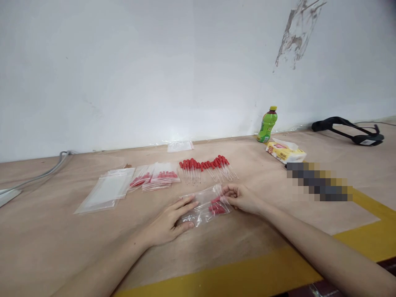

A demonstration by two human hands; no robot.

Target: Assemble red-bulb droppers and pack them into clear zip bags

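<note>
A clear zip bag [202,208] lies on the table between my hands, with several red-bulbed droppers [217,207] inside at its right end. My left hand [171,220] rests flat on the bag's left end, fingers apart. With curled fingers, my right hand [236,197] pinches the bag's right edge. Just beyond the bag, loose droppers [212,166] with red bulbs and thin clear stems are spread in a row, bulbs pointing away from me. Filled zip bags [161,176] holding red-bulbed droppers overlap to the left of the row.
A stack of flat clear bags [107,189] lies at the left; another bag [180,146] is near the wall. A green bottle [267,126], a tissue pack [286,152] and a black strapped device [349,130] stand at the back right. A cable [49,171] runs along the left.
</note>
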